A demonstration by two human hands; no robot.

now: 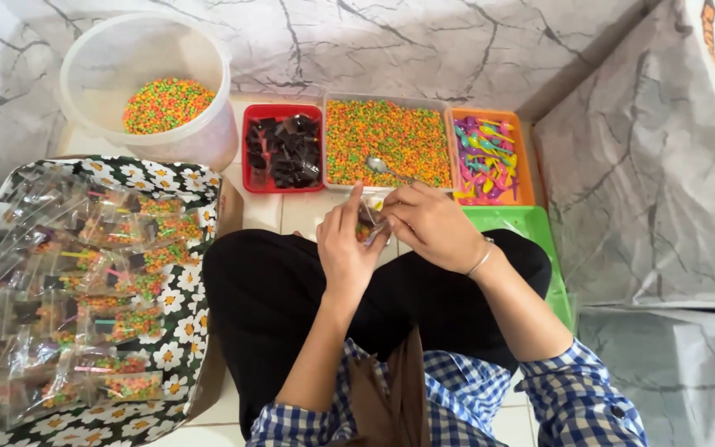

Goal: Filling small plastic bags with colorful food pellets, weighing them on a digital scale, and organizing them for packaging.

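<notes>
Small clear packet (369,222), partly hidden between both hands, is sitting just above the person's lap; its contents are hard to make out beyond orange and green specks. Left hand (346,248) is pinching the packet's left edge with thumb and fingertips pressed together. Right hand (432,222) is curling its fingers around the right edge. Beyond them, a clear tray (386,101) is holding orange-green pellets and a metal spoon (384,168); a red tray (282,147) is holding dark squares; an orange tray (525,157) is holding coloured plastic spoons. A white bucket (146,83) is holding more pellets. Filled packets are lying piled on a floral tray (188,290) at left.
</notes>
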